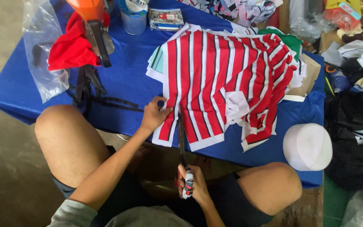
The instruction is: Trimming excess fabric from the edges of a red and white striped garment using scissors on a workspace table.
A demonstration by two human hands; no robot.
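Seated person viewed from above, both knees bare at the near edge of a blue surface [118, 80]. Right hand [192, 185], nearest the viewer and between the knees, is closed around the wrapped handles of the scissors [182, 147]; the blades run straight away from this hand and meet the near hem of the striped cloth [219, 80]. Left hand [154, 113], farther out and to the left of the blades, lies with fingers curled on the cloth's near left corner, pinching or pressing its edge; which of the two cannot be told.

The cloth, red with white and thin dark stripes, lies spread on the surface beyond both hands, its stripes running roughly in line with the blades; a white patch [236, 105] shows near its middle right, and further cut pieces of fabric [293, 42] lie stacked under and beyond it. A white cap [307, 146] sits on the surface to the right of the right hand, clear of the cloth.

Beyond and left of the left hand: a dark strap [114, 103] trailing on the surface, a red rag [70, 46] with an orange-bodied tool [93, 25] over it, and a clear plastic bag [43, 50] hanging at the surface's left edge. Farthest from the hands stand a roll of tape [133, 14] and a small flat box [165, 19]. Heaped clothing [358, 84] fills the area right of the surface.
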